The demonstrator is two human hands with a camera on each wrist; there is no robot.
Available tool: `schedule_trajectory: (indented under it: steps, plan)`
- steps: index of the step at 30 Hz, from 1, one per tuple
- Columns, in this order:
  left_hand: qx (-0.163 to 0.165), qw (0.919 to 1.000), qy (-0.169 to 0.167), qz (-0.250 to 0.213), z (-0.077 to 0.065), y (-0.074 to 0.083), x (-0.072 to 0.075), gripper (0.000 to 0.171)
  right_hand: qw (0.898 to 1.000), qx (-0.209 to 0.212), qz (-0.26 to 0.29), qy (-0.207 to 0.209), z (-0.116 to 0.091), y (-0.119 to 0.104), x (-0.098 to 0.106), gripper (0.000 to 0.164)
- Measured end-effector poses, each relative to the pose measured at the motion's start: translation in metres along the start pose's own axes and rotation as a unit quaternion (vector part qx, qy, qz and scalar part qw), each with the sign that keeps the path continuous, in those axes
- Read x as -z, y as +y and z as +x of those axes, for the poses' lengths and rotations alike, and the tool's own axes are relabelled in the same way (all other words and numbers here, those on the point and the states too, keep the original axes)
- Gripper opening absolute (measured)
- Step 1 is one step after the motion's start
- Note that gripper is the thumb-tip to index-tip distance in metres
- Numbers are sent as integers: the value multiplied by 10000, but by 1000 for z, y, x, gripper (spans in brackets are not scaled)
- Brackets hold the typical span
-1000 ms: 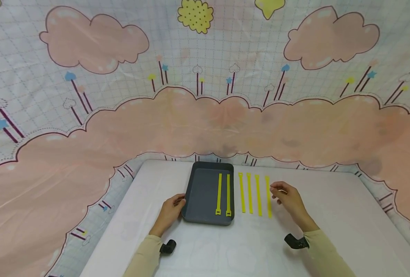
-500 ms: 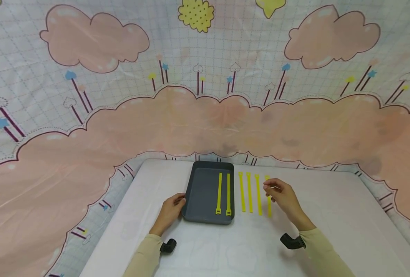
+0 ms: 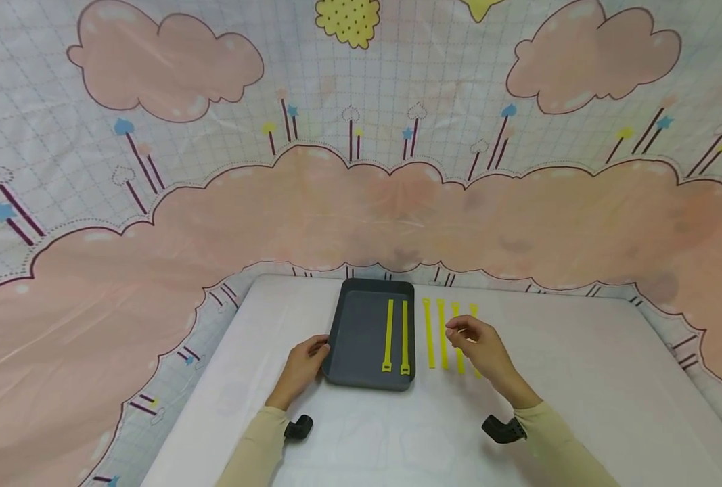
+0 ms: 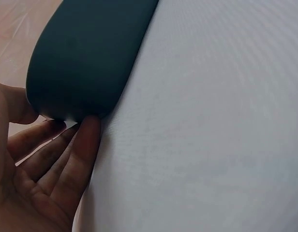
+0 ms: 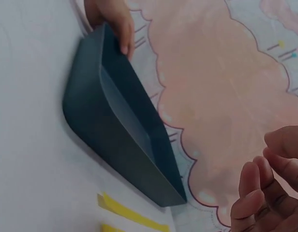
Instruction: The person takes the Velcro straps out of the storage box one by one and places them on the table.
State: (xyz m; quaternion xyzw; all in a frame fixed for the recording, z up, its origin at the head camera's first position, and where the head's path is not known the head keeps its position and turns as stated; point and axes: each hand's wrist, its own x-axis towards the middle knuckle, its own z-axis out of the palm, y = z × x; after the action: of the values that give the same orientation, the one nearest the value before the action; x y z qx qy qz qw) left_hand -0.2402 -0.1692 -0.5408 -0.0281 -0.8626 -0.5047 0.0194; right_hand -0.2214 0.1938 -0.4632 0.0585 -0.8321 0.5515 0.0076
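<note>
A dark grey tray (image 3: pixel 357 331) lies on the white table with two yellow cable straps (image 3: pixel 388 335) in its right half, their slotted heads toward the near side. My left hand (image 3: pixel 302 368) grips the tray's left edge. In the left wrist view its thumb is at the rim, and the fingers (image 4: pixel 86 150) press against the outer wall. Right of the tray several more yellow straps (image 3: pixel 430 338) lie side by side, heads at the far end. Over them hovers my right hand (image 3: pixel 481 348), fingers loosely bent with nothing between them. It partly hides the rightmost straps.
The white table (image 3: pixel 361 439) carries the tray and straps near its far edge. Behind it hangs a cloth (image 3: pixel 397 216) printed with clouds and stars. Each wrist wears a black camera, such as the right one (image 3: pixel 503 429).
My right hand has moved left across the loose straps, from beside the rightmost one to over the middle of the row. The left hand stays at the tray. The head view has tilted slightly.
</note>
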Motion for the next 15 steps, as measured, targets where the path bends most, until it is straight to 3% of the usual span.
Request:
schedule_trajectory:
  steps: [15]
  plan:
    - [-133, 9999, 9, 55, -2, 2, 1, 32, 9952, 804, -549, -104, 1, -2, -35, 14]
